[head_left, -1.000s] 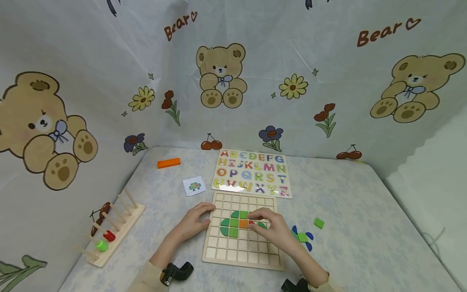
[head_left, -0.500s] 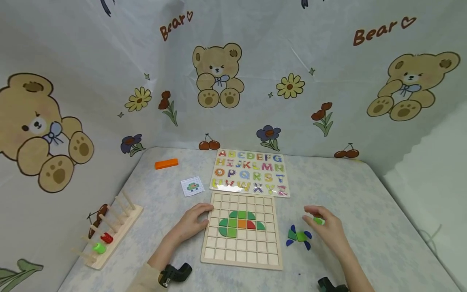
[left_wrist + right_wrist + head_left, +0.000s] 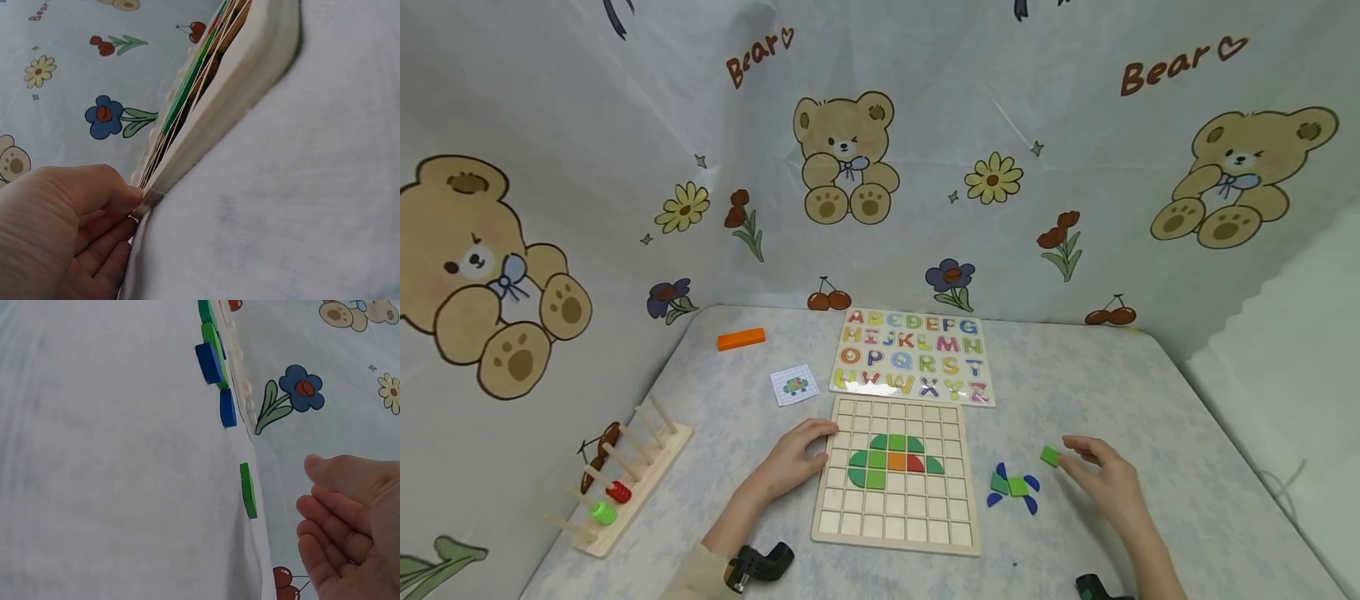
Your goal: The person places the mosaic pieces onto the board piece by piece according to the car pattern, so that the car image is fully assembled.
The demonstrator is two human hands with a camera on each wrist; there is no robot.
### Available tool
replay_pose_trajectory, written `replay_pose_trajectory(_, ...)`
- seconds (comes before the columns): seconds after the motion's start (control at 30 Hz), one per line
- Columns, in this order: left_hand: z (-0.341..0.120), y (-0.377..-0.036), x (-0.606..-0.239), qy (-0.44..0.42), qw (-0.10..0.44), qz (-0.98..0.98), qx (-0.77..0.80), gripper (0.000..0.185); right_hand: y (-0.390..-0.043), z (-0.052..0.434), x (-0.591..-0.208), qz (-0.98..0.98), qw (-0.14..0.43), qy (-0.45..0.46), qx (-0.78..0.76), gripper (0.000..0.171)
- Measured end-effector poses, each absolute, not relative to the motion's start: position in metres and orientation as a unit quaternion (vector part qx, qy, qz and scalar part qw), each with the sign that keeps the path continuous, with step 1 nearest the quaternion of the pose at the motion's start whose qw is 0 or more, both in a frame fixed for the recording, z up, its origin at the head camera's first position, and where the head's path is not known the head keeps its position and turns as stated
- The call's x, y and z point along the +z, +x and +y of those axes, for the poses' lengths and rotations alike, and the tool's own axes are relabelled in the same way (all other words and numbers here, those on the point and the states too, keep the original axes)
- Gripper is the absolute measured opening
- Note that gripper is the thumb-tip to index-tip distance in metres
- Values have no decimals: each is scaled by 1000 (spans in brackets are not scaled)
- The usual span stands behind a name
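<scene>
A small green square tile [image 3: 1050,456] lies flat on the worktop [image 3: 1150,400], just beyond the fingertips of the right hand [image 3: 1108,483] — its fingers are loosely extended and nothing is held. The tile is judged light, stiff and thin — best pinched by opposite edges. The grid board [image 3: 895,475] is steadied at its near-left edge by the left hand [image 3: 793,458], fingers relaxed against it.

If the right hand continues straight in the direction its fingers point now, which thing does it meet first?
Probably the green square tile, lying apart just ahead of the right hand on the table; depth is hard to judge.
</scene>
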State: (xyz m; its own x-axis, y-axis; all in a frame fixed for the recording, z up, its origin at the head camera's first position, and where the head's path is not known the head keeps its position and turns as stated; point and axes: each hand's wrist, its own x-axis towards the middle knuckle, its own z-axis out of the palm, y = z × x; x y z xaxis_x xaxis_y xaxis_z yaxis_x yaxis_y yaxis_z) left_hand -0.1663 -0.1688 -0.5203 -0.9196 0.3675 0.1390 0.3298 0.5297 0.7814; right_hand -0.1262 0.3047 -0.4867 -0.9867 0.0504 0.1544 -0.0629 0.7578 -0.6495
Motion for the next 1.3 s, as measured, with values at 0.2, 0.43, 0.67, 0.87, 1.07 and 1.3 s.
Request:
replay_pose_trajectory(0.2,-169,-167,-520,197,23,873,445,43,-131,303,-504,-941,113,19,317,37)
replay_pose_trajectory(0.43,-169,-165,-522,194,20,876,442,43,-133,302,-517,-950,112,16,290,38)
replay_pose_trajectory(0.67,-168,-166,-521,194,21,875,442,43,-133,301,-524,-949,144,18,280,35)
replay_pose_trajectory(0.87,-168,-166,-521,193,19,876,441,43,-135,302,-527,-949,143,16,281,33)
replay_pose_trajectory(1.07,-168,-166,-521,192,18,876,442,43,-134,300,-523,-947,136,4,290,32)
replay_pose_trajectory(1.3,-168,-166,-521,187,28,876,445,43,-132,294,-502,-934,147,19,326,30)
